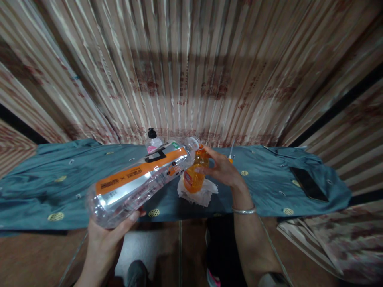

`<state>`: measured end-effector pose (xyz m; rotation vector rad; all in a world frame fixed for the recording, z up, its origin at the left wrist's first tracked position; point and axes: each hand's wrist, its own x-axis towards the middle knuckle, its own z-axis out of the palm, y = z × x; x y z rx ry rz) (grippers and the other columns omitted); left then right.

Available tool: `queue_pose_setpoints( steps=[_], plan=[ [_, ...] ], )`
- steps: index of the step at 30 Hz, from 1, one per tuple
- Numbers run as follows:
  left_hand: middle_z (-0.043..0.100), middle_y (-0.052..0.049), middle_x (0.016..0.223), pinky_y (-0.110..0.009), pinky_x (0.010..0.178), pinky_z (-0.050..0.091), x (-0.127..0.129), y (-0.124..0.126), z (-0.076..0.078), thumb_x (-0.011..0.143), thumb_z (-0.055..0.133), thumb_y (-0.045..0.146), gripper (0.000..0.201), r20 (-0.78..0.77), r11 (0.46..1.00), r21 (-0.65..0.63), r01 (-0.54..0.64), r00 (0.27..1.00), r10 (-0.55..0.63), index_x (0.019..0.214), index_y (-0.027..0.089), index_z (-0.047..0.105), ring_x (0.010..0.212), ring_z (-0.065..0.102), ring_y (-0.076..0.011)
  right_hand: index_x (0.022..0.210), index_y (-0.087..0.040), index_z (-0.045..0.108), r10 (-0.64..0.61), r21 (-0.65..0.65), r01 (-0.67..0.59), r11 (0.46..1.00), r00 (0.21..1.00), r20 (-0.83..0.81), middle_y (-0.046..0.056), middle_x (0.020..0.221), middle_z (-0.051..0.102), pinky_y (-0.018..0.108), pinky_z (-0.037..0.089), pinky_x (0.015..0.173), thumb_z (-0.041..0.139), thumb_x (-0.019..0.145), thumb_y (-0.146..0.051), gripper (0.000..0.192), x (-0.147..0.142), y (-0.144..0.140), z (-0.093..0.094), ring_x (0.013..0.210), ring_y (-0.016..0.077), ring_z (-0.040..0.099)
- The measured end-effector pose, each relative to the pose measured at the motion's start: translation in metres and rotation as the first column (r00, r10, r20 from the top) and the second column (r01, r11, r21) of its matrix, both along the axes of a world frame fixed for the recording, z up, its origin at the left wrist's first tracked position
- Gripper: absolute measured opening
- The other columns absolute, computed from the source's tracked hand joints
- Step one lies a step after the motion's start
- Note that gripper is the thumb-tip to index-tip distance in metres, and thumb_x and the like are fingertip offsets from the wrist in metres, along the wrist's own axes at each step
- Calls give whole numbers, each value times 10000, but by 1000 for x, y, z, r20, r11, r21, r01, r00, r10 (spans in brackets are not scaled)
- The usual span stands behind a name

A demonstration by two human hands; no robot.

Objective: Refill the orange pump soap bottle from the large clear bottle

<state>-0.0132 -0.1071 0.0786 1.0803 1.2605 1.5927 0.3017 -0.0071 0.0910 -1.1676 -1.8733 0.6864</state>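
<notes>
My left hand [115, 229] grips the base end of a large clear plastic bottle [140, 171] with an orange and silver label. That bottle is tilted, its mouth pointing right, close to the top of a small bottle of orange liquid [193, 181]. My right hand [223, 169] is closed around the upper part of the small bottle from the right, with a finger near its neck. Whether the two mouths touch cannot be made out. Beneath the orange bottle lies a crumpled white tissue [209, 193].
A teal patterned cloth [260, 195] covers the narrow table. Behind the large bottle stands a clear bottle with a black cap [152, 134]. To the right are a thin white tube with an orange part [230, 158] and a black phone [309, 184]. Pleated curtains [191, 79] hang behind.
</notes>
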Motion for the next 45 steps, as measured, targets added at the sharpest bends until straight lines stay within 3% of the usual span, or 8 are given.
queue_pose_setpoints(
  steps=[6, 11, 18, 24, 35, 39, 45],
  plan=[
    [777, -38, 922, -322, 623, 671, 2, 0, 3, 513, 981, 345, 698, -23, 1000, -1, -24, 999, 24, 1165, 235, 759, 761, 753, -260, 1519, -277, 576, -2, 4, 2, 1000, 1000, 2, 57, 1477, 687, 491, 493, 1180, 855, 814, -412, 771, 1, 1, -1, 1347, 319, 657],
    [772, -34, 884, -299, 618, 656, 0, 2, 2, 514, 983, 322, 671, -31, 1000, -3, -12, 999, 12, 1140, 220, 764, 718, 743, -235, 1521, -290, 572, -8, 2, 8, 1000, 1000, 3, 47, 1495, 673, 498, 460, 1211, 873, 803, -398, 787, 2, 2, -3, 1392, 321, 625],
    [776, -19, 954, -282, 631, 653, 2, 2, 3, 527, 985, 298, 786, -14, 1000, 12, -16, 1000, 17, 1257, 260, 697, 740, 751, -223, 1501, -289, 596, -4, 12, 4, 1000, 1000, -4, 43, 1498, 672, 489, 476, 1198, 868, 810, -401, 751, 1, 1, 0, 1353, 318, 656],
    [782, -31, 852, -290, 615, 653, 0, 4, 2, 539, 975, 315, 698, -38, 999, 40, 4, 999, -2, 1185, 221, 728, 689, 753, -235, 1493, -271, 604, -21, 8, 21, 1000, 1000, 4, 51, 1501, 669, 465, 485, 1191, 869, 809, -419, 748, 1, 0, 0, 1359, 317, 652],
    [801, -35, 939, -307, 622, 667, -3, 6, -3, 529, 984, 292, 699, -44, 998, 68, -17, 999, 20, 1169, 187, 721, 718, 769, -231, 1514, -259, 583, -37, 40, 36, 999, 999, 40, 74, 1464, 694, 499, 491, 1192, 863, 810, -417, 774, 2, 2, -4, 1357, 326, 655],
    [808, -46, 854, -315, 607, 668, -4, 7, -3, 557, 972, 341, 638, -114, 996, 88, -6, 993, 16, 1121, 164, 735, 660, 758, -227, 1511, -277, 585, -49, 42, 47, 998, 997, 53, 69, 1462, 694, 510, 488, 1196, 863, 812, -431, 768, 3, 2, -5, 1355, 329, 657],
    [809, -38, 896, -320, 634, 678, -6, 5, -4, 553, 974, 339, 598, -127, 997, 82, -14, 992, 24, 1076, 164, 742, 667, 768, -226, 1505, -285, 587, -48, 33, 46, 998, 997, 54, 66, 1430, 717, 521, 491, 1187, 864, 811, -419, 759, 3, 2, -5, 1333, 331, 672]
  ],
)
